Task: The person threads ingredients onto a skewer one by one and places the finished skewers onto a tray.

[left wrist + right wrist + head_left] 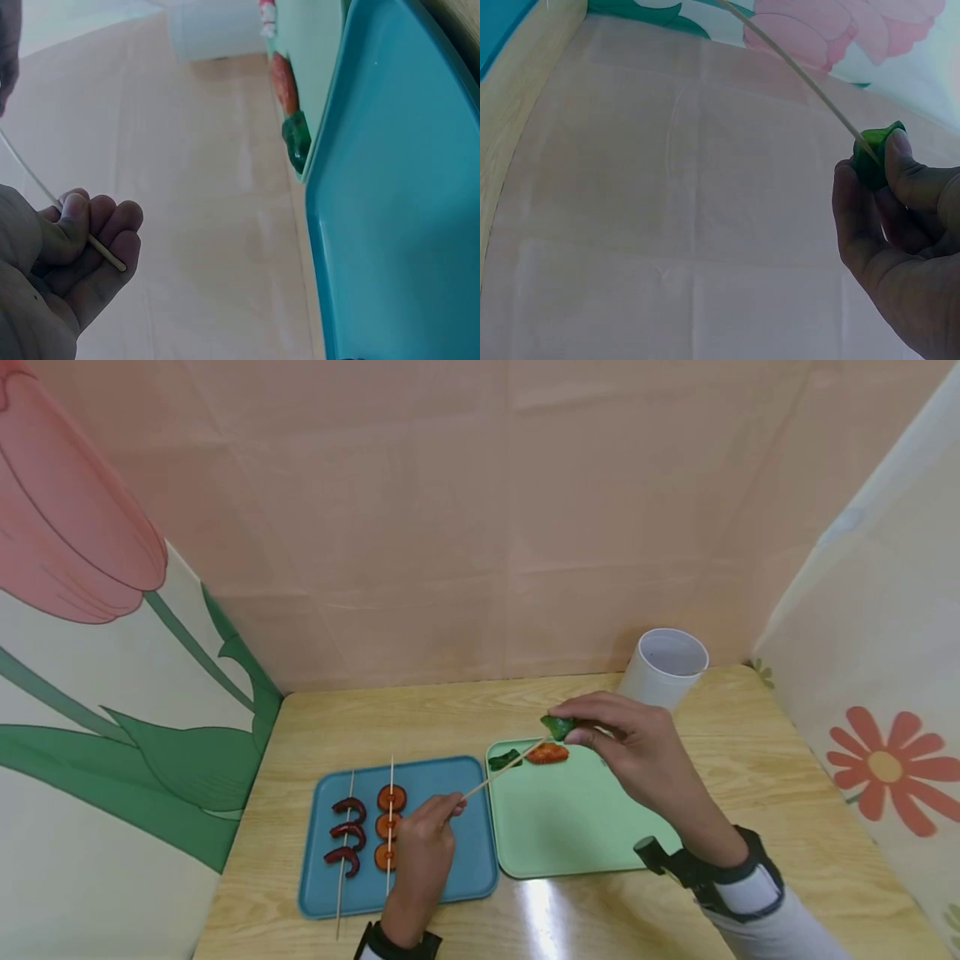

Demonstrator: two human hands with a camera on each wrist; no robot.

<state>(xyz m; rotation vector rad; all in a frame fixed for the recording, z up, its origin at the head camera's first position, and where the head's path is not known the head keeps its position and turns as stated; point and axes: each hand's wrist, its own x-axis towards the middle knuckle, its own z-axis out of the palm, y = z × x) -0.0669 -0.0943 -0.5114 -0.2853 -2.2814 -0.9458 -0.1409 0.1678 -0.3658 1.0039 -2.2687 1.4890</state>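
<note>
Above the pale green tray [570, 835], the right hand [641, 747] pinches a green pepper piece [557, 727] at one end of a wooden skewer [510, 767], gripped near its other end by the left hand [429, 839]. Threading seems under way; the next push likely needs steady alignment. How deep the tip sits is unclear, and the left hand partly hides round orange slices [400, 797].

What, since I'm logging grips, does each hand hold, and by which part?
Left hand: a thin, pale wooden skewer, near its blunt end. Right hand: a small, glossy green chunk, by opposite sides.
</note>
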